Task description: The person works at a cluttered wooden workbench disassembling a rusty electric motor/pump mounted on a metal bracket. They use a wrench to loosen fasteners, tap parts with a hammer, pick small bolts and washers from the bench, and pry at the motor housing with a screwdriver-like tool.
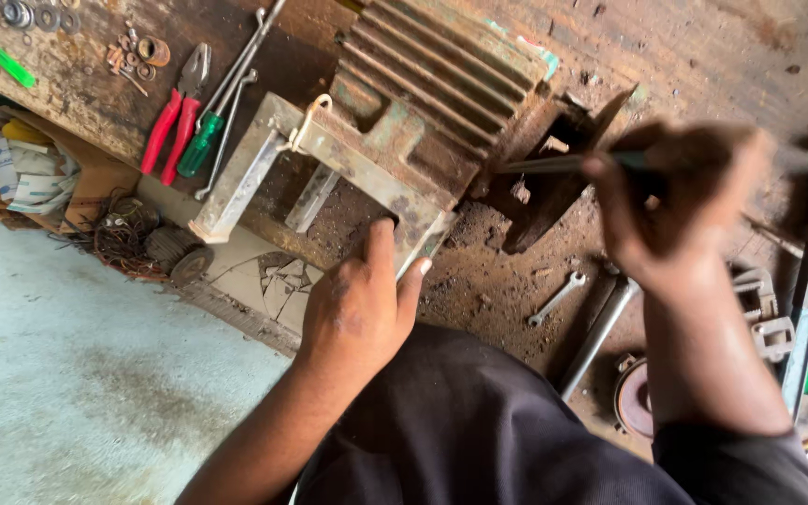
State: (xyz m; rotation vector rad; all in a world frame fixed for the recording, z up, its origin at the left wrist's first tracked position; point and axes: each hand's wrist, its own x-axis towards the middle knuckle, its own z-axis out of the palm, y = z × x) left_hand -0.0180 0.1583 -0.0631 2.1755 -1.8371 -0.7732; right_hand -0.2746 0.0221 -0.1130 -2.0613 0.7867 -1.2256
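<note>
the left hand [359, 304] lies half-curled against the near corner of the finned motor housing [404, 112], thumb and fingers pressing its rusty foot plate. the housing sits mid-worktop [507, 281]. the right hand [675, 206] (blurred) is clenched around a thin rod [540, 165] pointing at the housing's end. red pliers [172, 117] and a green screwdriver [200, 143] lie near the far left edge; a small spanner [555, 299] rests between the hands.
</note>
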